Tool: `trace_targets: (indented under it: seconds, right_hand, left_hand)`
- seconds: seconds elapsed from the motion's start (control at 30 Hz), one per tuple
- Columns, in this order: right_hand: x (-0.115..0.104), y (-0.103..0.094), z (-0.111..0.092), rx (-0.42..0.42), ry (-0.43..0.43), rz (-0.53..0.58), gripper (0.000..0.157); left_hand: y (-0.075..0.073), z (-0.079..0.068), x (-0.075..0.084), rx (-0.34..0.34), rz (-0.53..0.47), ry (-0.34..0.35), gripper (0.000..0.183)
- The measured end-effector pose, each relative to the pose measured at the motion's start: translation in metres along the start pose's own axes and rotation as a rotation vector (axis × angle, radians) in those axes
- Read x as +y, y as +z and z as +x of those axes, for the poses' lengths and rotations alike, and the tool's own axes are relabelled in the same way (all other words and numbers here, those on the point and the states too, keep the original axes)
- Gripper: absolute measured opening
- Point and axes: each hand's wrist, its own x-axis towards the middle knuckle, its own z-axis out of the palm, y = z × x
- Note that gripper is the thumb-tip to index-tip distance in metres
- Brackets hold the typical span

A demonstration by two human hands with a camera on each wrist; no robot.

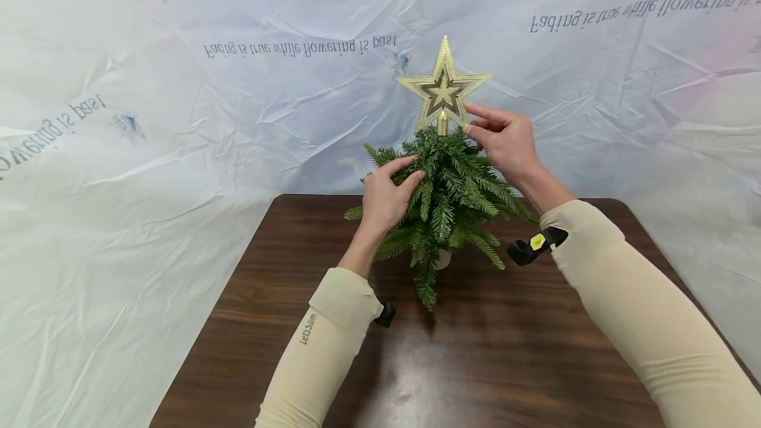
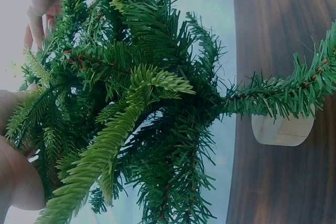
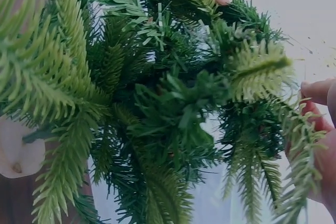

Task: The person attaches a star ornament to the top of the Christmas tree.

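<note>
A small artificial Christmas tree point(image 1: 442, 210) stands upright on the table. On its top is a gold star tree topper point(image 1: 442, 84) with a short sleeve at its base, whose lower end is hidden among the needles. My right hand point(image 1: 505, 141) pinches the star's lower right point between thumb and fingers. On the left side of the tree, just under the star, my left hand point(image 1: 386, 193) holds the upper branches between thumb and fingers. Green branches point(image 2: 152, 87) fill the left wrist view, partly covering that hand's fingers. In the right wrist view, needles hide the star.
The dark wooden table point(image 1: 285, 349) has its far edge behind the tree. A pale round base point(image 2: 283, 129) shows under the lower branches. Behind the table hangs a wrinkled, printed white cloth point(image 1: 238, 98). Black camera straps point(image 1: 529, 249) sit at both wrists.
</note>
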Motion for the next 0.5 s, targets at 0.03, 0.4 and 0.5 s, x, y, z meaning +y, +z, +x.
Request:
trace_targets:
  seconds: [0.03,0.4,0.5]
  right_hand:
    - [-0.001,0.000,0.000,-0.004,0.005,-0.004,0.041]
    - [-0.007,-0.011,-0.002,-0.017,0.006,-0.012,0.042]
    - [-0.006,-0.017,-0.004,0.004,-0.001,-0.026,0.039]
  left_hand:
    - [0.000,0.000,0.000,0.000,0.003,0.000,0.040]
    - [-0.006,0.002,0.006,-0.042,0.058,0.001,0.045]
    - [-0.009,0.003,0.007,-0.064,0.075,0.001,0.046]
